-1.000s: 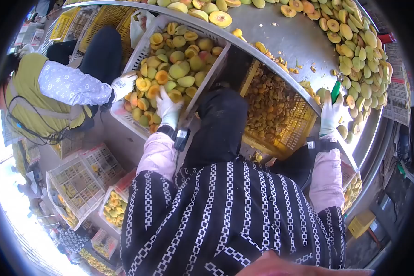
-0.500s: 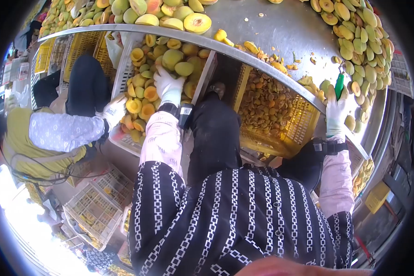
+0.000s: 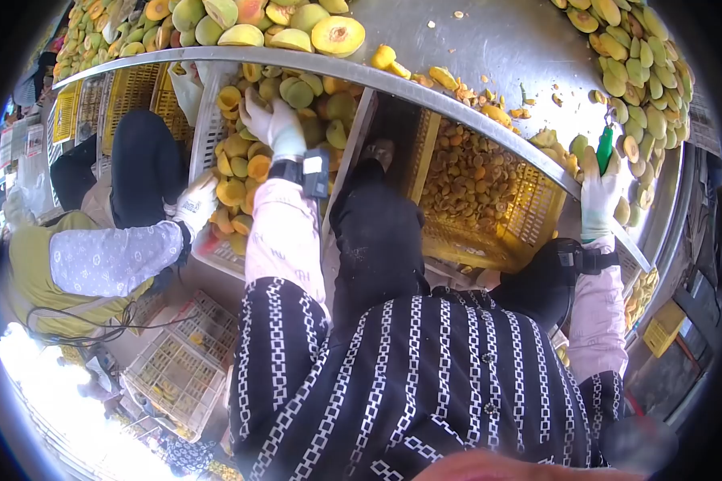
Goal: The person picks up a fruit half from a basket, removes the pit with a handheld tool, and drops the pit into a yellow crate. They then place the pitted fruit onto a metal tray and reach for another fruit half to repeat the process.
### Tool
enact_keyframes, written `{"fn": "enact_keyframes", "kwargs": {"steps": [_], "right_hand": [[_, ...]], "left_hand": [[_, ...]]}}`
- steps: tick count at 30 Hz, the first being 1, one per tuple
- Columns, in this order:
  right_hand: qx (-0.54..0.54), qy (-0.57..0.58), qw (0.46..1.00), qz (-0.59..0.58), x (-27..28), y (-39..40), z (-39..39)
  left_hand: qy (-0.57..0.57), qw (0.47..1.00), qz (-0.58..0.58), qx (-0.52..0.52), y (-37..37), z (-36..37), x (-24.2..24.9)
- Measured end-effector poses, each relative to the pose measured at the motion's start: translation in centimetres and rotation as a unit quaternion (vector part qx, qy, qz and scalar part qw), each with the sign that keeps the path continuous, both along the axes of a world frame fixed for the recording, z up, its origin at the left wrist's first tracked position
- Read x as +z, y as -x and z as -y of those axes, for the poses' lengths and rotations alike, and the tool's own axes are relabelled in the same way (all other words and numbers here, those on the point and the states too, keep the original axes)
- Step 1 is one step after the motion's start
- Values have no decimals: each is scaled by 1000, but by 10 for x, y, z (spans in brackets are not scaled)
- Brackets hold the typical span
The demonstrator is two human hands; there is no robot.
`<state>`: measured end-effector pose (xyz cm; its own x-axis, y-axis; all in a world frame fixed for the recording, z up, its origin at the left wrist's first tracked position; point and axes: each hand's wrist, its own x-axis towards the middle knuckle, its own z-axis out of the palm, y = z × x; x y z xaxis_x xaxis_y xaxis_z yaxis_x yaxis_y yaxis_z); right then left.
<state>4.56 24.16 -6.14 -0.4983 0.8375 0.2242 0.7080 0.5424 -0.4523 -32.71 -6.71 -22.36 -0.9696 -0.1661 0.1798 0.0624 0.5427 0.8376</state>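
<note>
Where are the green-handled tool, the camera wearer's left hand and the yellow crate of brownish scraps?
Green-handled tool [image 3: 605,147]: head view, on its handle.
Left hand [image 3: 276,128]: head view, back of the glove.
Yellow crate [image 3: 536,210]: head view, on its perforated side wall.

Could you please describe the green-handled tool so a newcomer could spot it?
Find the metal table, then the gloved right hand at its near edge. The tool juts from its fingers, its bright green handle standing out against yellowish fruit.
</note>
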Motion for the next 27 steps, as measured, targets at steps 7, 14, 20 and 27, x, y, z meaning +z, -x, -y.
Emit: {"fn": "enact_keyframes", "kwargs": {"steps": [7,14,20,27], "right_hand": [[-17,47,998,-32,12,10,12],[-15,22,999,-41,9,9,12],[-51,71,996,-17,14,13,16],[-36,63,996,-44,5,8,9]], "left_hand": [[-1,951,138,-277,40,-16,-30],[175,951,-68,-245,39,-29,-39],[265,949,33,-169,59,8,-5],[355,887,56,-290,186,17,-180]]}}
